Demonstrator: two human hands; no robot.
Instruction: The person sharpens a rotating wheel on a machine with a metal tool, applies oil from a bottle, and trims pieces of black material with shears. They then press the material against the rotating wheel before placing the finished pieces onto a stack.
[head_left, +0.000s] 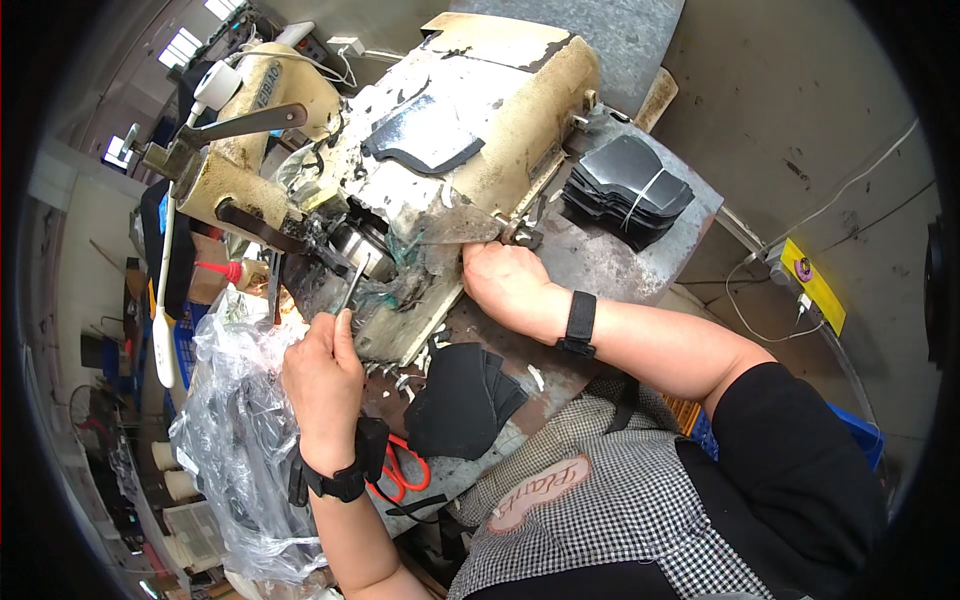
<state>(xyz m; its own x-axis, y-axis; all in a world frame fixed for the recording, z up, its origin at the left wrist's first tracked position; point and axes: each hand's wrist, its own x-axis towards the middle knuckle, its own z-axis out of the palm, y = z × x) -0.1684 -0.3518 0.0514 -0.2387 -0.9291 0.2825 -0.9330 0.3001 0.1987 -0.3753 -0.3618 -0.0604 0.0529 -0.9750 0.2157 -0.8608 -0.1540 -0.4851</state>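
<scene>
A worn cream-coloured sewing machine [470, 110] lies tipped on a metal table [600, 250]. My left hand [322, 375] grips a thin metal tool [352, 285] with its tip pushed into the machine's dark mechanism [345, 245]. My right hand [508, 280] presses against the machine's lower edge, fingers curled under the casing. Both wrists wear black straps. A stack of black cut pieces [462, 400] lies on the table just below my hands.
A bundle of dark cut pieces [628, 190] tied with a band sits on the table's far right. Red-handled scissors [405, 470] lie by my left wrist. A crumpled clear plastic bag [235, 440] hangs at the left. A blue crate [850, 430] stands at the right.
</scene>
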